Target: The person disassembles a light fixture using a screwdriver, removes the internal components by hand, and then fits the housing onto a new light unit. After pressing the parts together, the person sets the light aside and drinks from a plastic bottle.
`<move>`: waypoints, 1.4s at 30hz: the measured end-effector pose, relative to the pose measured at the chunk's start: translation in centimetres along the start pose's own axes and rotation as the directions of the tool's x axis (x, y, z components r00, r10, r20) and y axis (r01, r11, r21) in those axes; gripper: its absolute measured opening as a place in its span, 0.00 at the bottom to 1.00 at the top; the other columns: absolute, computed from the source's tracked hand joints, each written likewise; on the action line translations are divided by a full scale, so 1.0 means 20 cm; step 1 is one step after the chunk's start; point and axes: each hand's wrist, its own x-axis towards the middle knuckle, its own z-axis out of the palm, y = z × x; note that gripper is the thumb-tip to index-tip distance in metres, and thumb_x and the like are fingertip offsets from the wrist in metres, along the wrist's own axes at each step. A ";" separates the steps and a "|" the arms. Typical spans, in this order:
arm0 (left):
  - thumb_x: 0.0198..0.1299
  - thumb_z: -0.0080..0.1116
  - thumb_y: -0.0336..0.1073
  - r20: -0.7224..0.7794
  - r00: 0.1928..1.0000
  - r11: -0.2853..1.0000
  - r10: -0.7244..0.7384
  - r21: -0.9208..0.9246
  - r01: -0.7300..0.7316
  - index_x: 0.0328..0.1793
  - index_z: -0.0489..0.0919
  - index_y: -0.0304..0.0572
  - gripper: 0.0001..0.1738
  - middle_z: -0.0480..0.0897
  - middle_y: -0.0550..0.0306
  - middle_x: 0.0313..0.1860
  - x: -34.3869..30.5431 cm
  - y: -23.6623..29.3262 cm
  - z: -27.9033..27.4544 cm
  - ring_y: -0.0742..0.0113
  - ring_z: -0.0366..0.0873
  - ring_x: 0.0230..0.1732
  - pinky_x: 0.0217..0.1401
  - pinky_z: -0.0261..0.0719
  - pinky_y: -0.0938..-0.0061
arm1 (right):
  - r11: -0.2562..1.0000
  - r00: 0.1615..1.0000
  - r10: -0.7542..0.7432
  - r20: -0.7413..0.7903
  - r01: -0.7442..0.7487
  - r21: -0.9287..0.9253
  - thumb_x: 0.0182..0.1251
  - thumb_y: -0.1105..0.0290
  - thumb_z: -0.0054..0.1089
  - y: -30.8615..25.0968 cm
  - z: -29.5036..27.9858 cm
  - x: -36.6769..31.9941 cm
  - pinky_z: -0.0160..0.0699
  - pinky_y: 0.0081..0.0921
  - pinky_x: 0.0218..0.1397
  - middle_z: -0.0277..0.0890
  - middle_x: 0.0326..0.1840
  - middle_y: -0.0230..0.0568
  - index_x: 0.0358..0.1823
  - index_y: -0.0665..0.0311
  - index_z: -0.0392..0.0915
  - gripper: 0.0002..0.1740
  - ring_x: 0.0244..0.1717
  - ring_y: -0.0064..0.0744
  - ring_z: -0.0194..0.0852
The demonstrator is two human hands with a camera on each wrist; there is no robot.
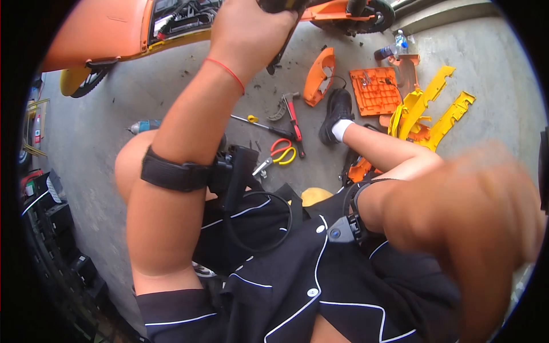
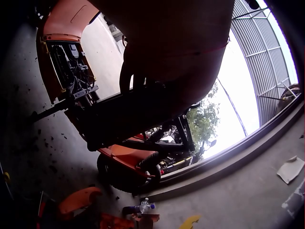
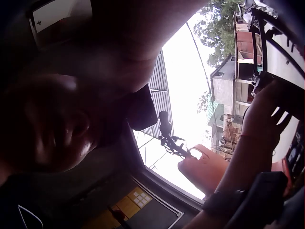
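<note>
At the top of the head view my left hand [image 1: 246,37] is raised, its fingers gripping a long dark part [image 1: 280,6] of the orange motorbike [image 1: 97,34]; the part's kind cannot be told. In the left wrist view the dark part [image 2: 128,117] runs slantwise below the hand, fingers showing along its far side. From the right wrist view, the left hand [image 3: 264,117] is seen against the same part. My right hand [image 1: 486,194] is lifted close to the head camera, badly blurred, with no object visible in it.
On the concrete floor lie red-and-yellow-handled scissors [image 1: 277,157], a red-handled hammer [image 1: 293,117], a screwdriver [image 1: 263,126] and a teal power tool [image 1: 146,126]. Orange panels [image 1: 374,91], yellow panels [image 1: 429,108] and a plastic bottle [image 1: 400,43] lie farther right. Black boxes [image 1: 63,223] line the left side.
</note>
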 end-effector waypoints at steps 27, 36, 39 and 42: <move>0.53 0.72 0.37 -0.028 0.994 0.991 -0.102 0.079 0.104 0.59 0.79 0.31 0.29 0.83 0.43 0.53 0.00 0.08 0.00 0.53 0.83 0.53 0.60 0.78 0.65 | 0.725 0.971 0.077 -0.228 -0.212 -0.656 0.81 0.50 0.35 0.08 -0.29 0.28 0.69 0.61 0.73 0.52 0.09 0.29 0.16 0.56 0.60 0.31 0.10 0.23 0.45; 0.57 0.74 0.39 0.020 0.999 0.941 -0.030 -0.337 0.036 0.63 0.75 0.31 0.32 0.82 0.54 0.51 -0.05 0.24 -0.16 0.71 0.80 0.48 0.50 0.80 0.75 | 0.557 0.995 0.069 -0.067 -0.095 -0.825 0.82 0.52 0.33 0.04 -0.25 0.30 0.62 0.62 0.77 0.50 0.10 0.27 0.18 0.55 0.60 0.29 0.12 0.23 0.47; 0.69 0.57 0.38 0.169 0.980 0.883 0.107 -0.468 -0.016 0.63 0.74 0.28 0.23 0.81 0.51 0.53 -0.08 0.29 -0.31 0.64 0.82 0.51 0.55 0.82 0.72 | 0.551 0.998 0.036 -0.057 -0.067 -0.832 0.82 0.52 0.34 0.01 -0.24 0.30 0.63 0.63 0.76 0.51 0.10 0.28 0.18 0.55 0.60 0.29 0.12 0.22 0.47; 0.71 0.35 0.53 0.371 0.893 0.607 0.254 -0.780 0.151 0.62 0.73 0.30 0.32 0.79 0.41 0.60 -0.09 0.34 -0.39 0.52 0.82 0.57 0.72 0.75 0.44 | 0.540 0.997 0.037 -0.063 -0.072 -0.838 0.82 0.51 0.33 0.01 -0.23 0.32 0.63 0.63 0.76 0.52 0.11 0.28 0.18 0.55 0.60 0.30 0.12 0.22 0.47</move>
